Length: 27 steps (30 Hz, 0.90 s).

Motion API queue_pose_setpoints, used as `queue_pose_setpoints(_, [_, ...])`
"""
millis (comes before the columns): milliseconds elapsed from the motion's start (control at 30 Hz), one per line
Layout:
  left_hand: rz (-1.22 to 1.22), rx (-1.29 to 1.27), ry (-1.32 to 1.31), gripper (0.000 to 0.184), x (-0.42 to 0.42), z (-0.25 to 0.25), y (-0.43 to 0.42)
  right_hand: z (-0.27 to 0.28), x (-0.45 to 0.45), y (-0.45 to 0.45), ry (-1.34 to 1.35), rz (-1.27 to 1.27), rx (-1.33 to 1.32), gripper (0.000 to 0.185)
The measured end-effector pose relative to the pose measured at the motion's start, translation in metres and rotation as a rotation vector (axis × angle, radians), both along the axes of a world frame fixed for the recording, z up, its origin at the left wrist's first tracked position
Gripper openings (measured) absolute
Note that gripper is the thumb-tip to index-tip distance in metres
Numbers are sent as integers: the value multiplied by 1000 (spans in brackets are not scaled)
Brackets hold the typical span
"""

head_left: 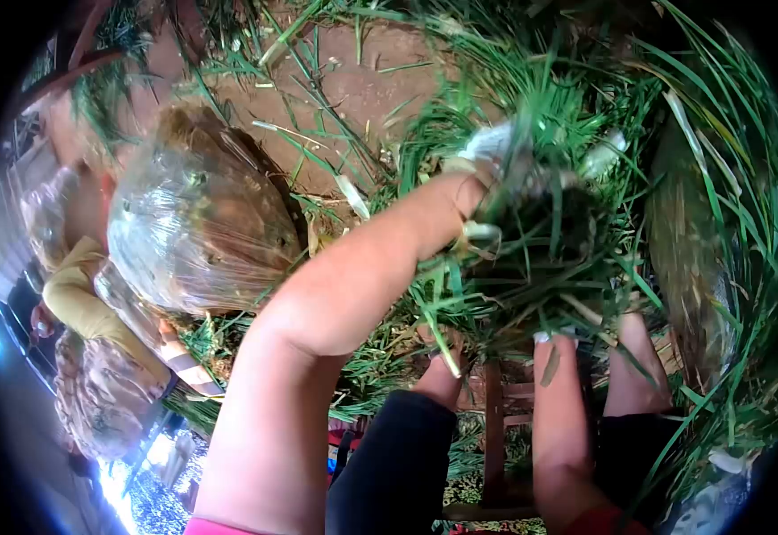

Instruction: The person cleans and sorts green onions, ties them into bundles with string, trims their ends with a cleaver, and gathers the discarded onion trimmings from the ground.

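My left arm reaches forward across the view, and my left hand (pixel 494 145), in what looks like a white glove, is among long green grass-like stalks (pixel 550 116). Motion blurs its fingers, so its grip does not show. Close to my knees, a bunch of stalks with a dark, tangled middle (pixel 541 223) covers my right hand; only the forearm and a white cuff at the wrist show below it. Pale stalk ends stick out of the bunch toward me.
A big clear plastic bag (pixel 202 218), packed full, stands on the bare soil (pixel 353 76) at left. Another person in a yellowish sleeve (pixel 86 290) sits at far left. More long leaves and a plastic-covered bundle (pixel 692 259) lie at right. A wooden frame (pixel 494 437) is between my legs.
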<state>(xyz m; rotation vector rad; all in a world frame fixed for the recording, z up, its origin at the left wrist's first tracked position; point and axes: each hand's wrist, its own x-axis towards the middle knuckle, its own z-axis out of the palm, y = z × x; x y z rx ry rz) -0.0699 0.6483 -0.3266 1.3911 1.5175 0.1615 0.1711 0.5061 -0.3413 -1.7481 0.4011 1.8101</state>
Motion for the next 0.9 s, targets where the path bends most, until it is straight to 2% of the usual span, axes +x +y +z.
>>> queue_pose_setpoints(67, [-107, -103, -175, 103, 24, 6, -17, 3, -4, 20, -7, 22, 39, 49])
queue_pose_setpoints(167, [-171, -53, 0, 119, 42, 27, -35, 2, -10, 28, -11, 50, 58, 47])
queue_pose_setpoints(267, [-208, -143, 16, 112, 36, 41, -39, 1, -20, 31, 3, 65, 70, 44])
queue_pose_setpoints(300, [-28, -5, -2, 105, 30, 44, -48, -1, -24, 33, 6, 73, 79, 43])
queue_pose_setpoints(333, [17, 80, -10, 105, 16, 45, -56, -4, -29, 36, 15, 83, 91, 43])
queue_pose_setpoints(367, [-14, -48, 31, 106, -2, 67, -46, -6, -34, 40, 23, 96, 102, 42])
queue_pose_setpoints(400, [151, 125, -118, 104, -20, 53, -61, -8, -41, 44, 35, 116, 115, 41])
queue_pose_setpoints(467, [225, 122, 23, 93, -58, 64, -68, -9, -58, 58, 57, 160, 143, 40])
queue_pose_setpoints(533, [333, 102, 47, 92, -84, 84, -72, -3, -76, 72, 84, 204, 170, 39])
queue_pose_setpoints(733, [716, 2, -62, 90, -120, 172, -99, 75, -133, 98, 202, 373, 248, 35])
queue_pose_setpoints(900, [1041, -41, -305, 88, -117, 277, -102, 164, -176, 129, 302, 489, 359, 33])
